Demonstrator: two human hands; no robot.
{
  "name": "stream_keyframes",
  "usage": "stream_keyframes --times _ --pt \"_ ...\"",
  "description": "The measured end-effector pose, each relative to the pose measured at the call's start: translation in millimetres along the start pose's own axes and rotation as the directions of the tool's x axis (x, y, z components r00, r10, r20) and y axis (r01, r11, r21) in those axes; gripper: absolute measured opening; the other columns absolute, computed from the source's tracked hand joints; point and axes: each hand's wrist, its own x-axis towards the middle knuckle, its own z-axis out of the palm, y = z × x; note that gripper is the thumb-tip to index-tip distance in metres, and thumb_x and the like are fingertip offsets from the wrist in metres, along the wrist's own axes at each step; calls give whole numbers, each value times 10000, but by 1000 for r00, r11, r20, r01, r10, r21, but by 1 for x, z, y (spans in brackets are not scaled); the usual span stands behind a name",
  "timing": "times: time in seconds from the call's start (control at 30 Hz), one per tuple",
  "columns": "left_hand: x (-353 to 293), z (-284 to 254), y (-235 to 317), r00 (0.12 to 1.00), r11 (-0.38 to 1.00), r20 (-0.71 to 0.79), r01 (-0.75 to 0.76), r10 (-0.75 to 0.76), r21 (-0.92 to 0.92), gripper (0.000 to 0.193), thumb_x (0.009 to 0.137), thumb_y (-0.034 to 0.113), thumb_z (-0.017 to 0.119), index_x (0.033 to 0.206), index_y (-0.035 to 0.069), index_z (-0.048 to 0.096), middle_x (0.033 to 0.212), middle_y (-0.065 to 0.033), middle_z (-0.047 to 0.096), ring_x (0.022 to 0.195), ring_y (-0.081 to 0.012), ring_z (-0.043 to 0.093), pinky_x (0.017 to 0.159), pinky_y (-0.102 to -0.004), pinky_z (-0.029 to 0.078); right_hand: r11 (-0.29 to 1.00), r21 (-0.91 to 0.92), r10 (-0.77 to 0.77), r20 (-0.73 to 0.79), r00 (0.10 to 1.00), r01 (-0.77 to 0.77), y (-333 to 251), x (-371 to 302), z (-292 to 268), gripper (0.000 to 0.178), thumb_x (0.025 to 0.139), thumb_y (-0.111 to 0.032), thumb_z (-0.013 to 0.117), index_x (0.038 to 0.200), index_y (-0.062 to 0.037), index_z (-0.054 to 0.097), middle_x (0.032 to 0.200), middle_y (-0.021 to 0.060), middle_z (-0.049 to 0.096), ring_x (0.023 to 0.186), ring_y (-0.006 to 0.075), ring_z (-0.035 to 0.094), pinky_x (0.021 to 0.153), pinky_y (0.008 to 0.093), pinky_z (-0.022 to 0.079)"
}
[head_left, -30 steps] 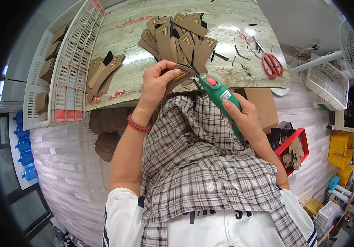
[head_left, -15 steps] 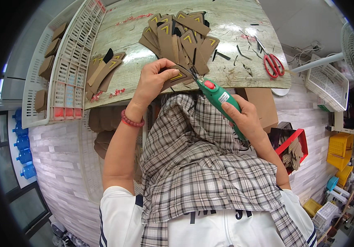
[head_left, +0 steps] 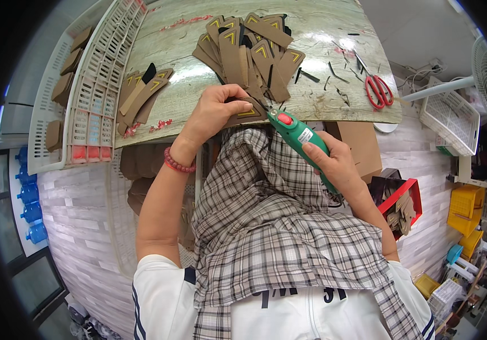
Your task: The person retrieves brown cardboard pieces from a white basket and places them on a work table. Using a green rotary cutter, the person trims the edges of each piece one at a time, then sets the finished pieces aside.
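My left hand (head_left: 215, 110), with a red bead bracelet at the wrist, pinches a brown fabric tab (head_left: 248, 111) with a yellow angled mark at the table's front edge. Wrapped in the fingers of my right hand (head_left: 334, 161) is a green handheld electric cutter (head_left: 297, 136) with a red button. Its narrow tip meets the tab's right end; the exact contact is too small to make out. Just beyond lies a heap of similar brown tabs (head_left: 232, 54), some with black strips. A smaller group of tabs (head_left: 144, 93) rests to the left.
Red-handled scissors (head_left: 378, 92) and black offcuts (head_left: 309, 75) lie on the right of the worn table (head_left: 181, 42). A white plastic crate (head_left: 93, 85) stands on the left. Below right are a cardboard box (head_left: 362, 144) and a red-edged bin (head_left: 416, 195) with brown pieces.
The cutter's tip has shifted slightly left and down along the tab's end. My left hand has turned the tab a little, and it still pinches it. The view has shifted slightly.
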Motion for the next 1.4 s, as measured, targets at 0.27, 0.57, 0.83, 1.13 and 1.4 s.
stream_keyframes --times 0.27,0.57,0.83,1.13,1.4 --pt "-1 0 -3 995 995 60 83 -80 -48 71 859 73 669 838 6 657 777 34 622 730 -36 537 676 -196 442 999 -26 20 18 1000 -19 -8 10 8 378 894 -351 667 1046 -5 647 703 42 601 587 90 549 542 262 447" --pt "0 -90 -30 961 980 -246 161 -128 118 92 836 88 676 888 12 682 807 20 640 761 -66 564 735 -221 456 1000 0 1 -41 999 -1 -2 24 26 395 895 -339 672 1107 -6 648 723 42 608 621 91 542 571 270 445" --pt "83 -73 -48 722 879 -611 8 324 476 291 781 236 766 950 26 657 846 -77 645 781 -189 622 715 -327 503 998 63 25 -117 993 -18 10 21 20 378 914 -324 652 1087 12 634 673 15 563 518 68 509 477 248 410" --pt "129 -15 -49 527 921 -815 140 241 362 301 687 161 831 842 40 603 785 -57 612 715 -207 578 670 -346 481 998 61 39 -174 984 -29 10 17 13 401 918 -350 644 1074 19 630 669 21 553 524 70 507 477 249 404" --pt "80 14 -27 611 910 -785 -377 104 -173 164 837 -38 658 956 22 562 847 -11 586 722 -86 523 668 -240 465 996 46 -67 -220 973 79 2 19 16 379 921 -346 648 1024 19 639 651 40 553 554 86 502 507 271 406"
